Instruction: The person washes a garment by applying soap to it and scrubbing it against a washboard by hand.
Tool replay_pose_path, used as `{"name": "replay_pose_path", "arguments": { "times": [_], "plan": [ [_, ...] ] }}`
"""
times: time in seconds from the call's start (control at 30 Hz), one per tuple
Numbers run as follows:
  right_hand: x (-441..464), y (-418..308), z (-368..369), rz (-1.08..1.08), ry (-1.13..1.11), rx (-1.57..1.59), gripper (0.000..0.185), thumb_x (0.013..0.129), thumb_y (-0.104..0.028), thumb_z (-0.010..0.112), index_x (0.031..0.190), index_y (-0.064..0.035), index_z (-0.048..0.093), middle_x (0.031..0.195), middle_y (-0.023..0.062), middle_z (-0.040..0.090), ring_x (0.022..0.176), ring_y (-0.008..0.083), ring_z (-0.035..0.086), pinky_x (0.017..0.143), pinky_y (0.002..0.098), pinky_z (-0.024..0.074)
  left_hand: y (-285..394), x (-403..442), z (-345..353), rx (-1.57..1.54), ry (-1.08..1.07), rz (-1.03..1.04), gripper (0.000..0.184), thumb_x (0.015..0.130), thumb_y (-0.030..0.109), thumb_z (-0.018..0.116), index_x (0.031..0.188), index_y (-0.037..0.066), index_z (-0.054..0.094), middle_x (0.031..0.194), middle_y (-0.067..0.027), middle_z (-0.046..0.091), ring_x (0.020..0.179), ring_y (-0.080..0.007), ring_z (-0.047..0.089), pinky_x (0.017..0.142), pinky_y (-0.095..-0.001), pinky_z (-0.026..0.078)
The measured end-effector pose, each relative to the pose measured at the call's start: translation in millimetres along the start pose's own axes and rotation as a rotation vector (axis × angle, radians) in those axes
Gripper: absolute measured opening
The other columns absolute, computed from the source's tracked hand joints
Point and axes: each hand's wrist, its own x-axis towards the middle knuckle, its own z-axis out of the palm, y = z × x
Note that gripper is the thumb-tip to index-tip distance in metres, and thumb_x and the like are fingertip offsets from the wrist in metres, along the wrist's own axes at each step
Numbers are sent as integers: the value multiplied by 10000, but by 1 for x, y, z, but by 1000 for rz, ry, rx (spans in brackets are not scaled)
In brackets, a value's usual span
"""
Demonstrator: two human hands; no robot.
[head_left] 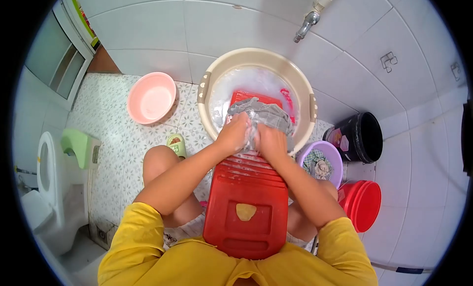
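Observation:
A wet grey cloth garment (266, 113) lies bunched on a red washboard (246, 187), with white suds on it. My left hand (235, 132) is closed on the cloth's left side. Close beside it, my right hand (270, 142) grips the same cloth, fingers curled in. The washboard leans from my lap into a large beige basin (256, 54) of cloudy, soapy water. A yellowish bar of soap (245, 212) rests in the board's recessed lower part. Beside the cloth, a pink brush-like item (287, 101) is in the basin; its exact kind is unclear.
A pink basin (152, 99) stands on the floor at left, near a green stool (79, 145) and a toilet (59, 197). At right are a purple basin (335, 155) with clothes, a black bucket (362, 138) and a red bucket (364, 204). A tap (308, 26) juts from the wall.

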Motion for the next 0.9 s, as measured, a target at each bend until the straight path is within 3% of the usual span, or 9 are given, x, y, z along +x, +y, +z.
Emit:
{"name": "replay_pose_path", "arguments": {
  "times": [0.17,0.33,0.43,0.67,0.8,0.9],
  "plan": [
    [49,14,24,150,11,-25,158,804,-195,563,768,-42,579,706,218,619,669,400,616,594,498,474,8,5,-12,-34,-21,-131,194,845,151,589,986,75,480,946,-184,559,908,-386,548,790,-434,438],
    [-14,-12,-28,-25,-98,140,143,777,-174,561,712,-52,599,641,206,609,599,382,613,568,496,488,7,9,-29,-46,-71,-131,174,836,149,594,962,74,502,949,-170,564,909,-381,552,777,-437,442],
    [-27,-23,-41,28,-157,115,162,759,-181,570,674,-46,598,606,204,595,589,389,607,567,505,485,20,6,-32,-38,-159,-119,171,838,149,585,967,74,501,950,-168,564,912,-383,555,775,-444,448],
    [50,22,33,177,87,-75,214,812,-211,541,712,-37,614,624,199,619,592,382,625,570,497,501,18,8,-16,111,-62,-148,150,862,162,531,970,63,497,952,-204,553,860,-423,564,738,-495,461],
    [43,16,27,227,63,-79,209,823,-221,534,778,-40,627,631,202,622,606,385,628,588,508,500,15,14,-11,172,-33,-126,167,867,175,527,989,67,491,968,-210,552,836,-440,565,727,-511,461],
    [-2,-5,-11,83,16,3,148,801,-192,574,731,-63,598,627,200,602,570,389,599,544,491,481,22,16,-19,141,-74,-165,154,863,172,526,975,71,499,965,-206,556,834,-438,569,731,-510,460]
  ]
}}
